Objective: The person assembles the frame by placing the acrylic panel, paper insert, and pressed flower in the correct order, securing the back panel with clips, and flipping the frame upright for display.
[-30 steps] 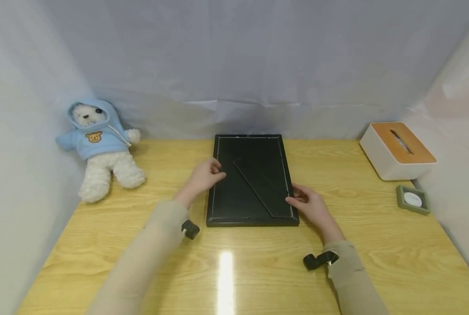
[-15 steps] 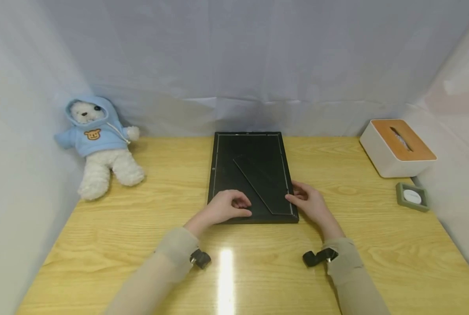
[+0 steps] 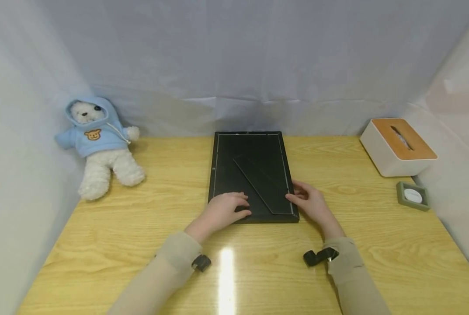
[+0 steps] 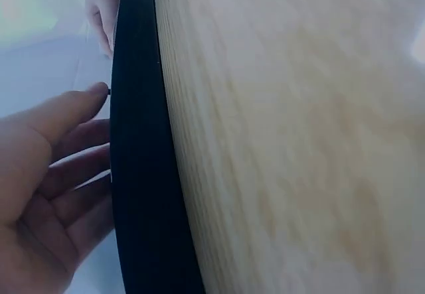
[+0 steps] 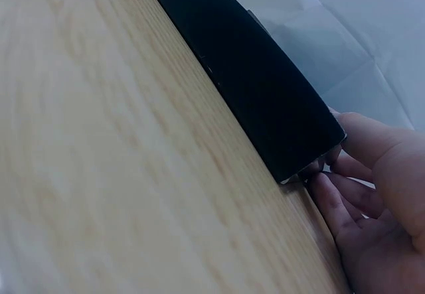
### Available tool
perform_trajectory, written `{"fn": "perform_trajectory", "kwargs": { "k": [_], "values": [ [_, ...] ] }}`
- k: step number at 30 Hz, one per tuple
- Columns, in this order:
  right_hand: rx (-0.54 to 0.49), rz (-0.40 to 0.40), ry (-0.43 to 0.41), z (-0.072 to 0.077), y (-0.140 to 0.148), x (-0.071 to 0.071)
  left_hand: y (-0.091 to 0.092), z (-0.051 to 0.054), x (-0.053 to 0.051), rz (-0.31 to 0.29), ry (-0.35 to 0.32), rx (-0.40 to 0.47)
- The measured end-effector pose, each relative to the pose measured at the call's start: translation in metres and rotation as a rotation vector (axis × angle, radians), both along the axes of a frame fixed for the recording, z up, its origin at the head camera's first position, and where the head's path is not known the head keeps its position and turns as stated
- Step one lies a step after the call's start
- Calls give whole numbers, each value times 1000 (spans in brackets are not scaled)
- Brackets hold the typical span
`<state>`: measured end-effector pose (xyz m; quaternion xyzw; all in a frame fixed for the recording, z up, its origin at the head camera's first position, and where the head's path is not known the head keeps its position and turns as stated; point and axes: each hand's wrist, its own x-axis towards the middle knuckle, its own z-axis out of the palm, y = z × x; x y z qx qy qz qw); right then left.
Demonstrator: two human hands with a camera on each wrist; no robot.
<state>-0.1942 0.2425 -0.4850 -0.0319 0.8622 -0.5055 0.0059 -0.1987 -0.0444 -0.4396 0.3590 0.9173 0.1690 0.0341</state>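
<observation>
A black picture frame [image 3: 238,151] lies back side up on the wooden table, its flat stand leg [image 3: 263,183] set slantwise across the backing. Over the frame's lower left part is my left hand [image 3: 222,212], fingers loosely bent and fingertips at the backing; the left wrist view shows this hand [image 4: 46,174] behind the frame's near edge [image 4: 143,148]. At the right edge my right hand [image 3: 310,203] grips the frame, thumb on top and fingers against the side. The right wrist view has the thumb and fingers [image 5: 372,181] around the frame's corner [image 5: 312,141].
A plush bear [image 3: 104,144] in a blue hoodie leans at the back left. At the back right stands a tissue box [image 3: 391,153] with an orange-brown lid, and a small green tray [image 3: 401,199] holding a white oval piece [image 3: 413,195] is before it. Pale curtains surround the table [image 3: 273,271].
My left hand has moved from the frame's left edge toward me and right, onto its lower part, then settled slightly lower there. The right hand stays at the right edge; the frame lies still.
</observation>
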Motion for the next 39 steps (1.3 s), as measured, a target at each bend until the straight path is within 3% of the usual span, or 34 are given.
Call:
{"fn": "perform_trajectory", "kwargs": {
  "k": [9, 17, 24, 29, 39],
  "values": [
    [6, 7, -1, 0, 0, 1, 1, 3, -4, -92, 104, -138],
    [6, 7, 10, 2, 0, 0, 2, 4, -5, -168, 214, -134],
    [6, 10, -5, 3, 0, 1, 1, 4, -7, -198, 211, -150],
    [2, 10, 1, 3, 1, 1, 2, 2, -10, -157, 188, -138],
    [7, 6, -10, 2, 1, 1, 5, 1, -10, -80, 66, -138]
  ]
}}
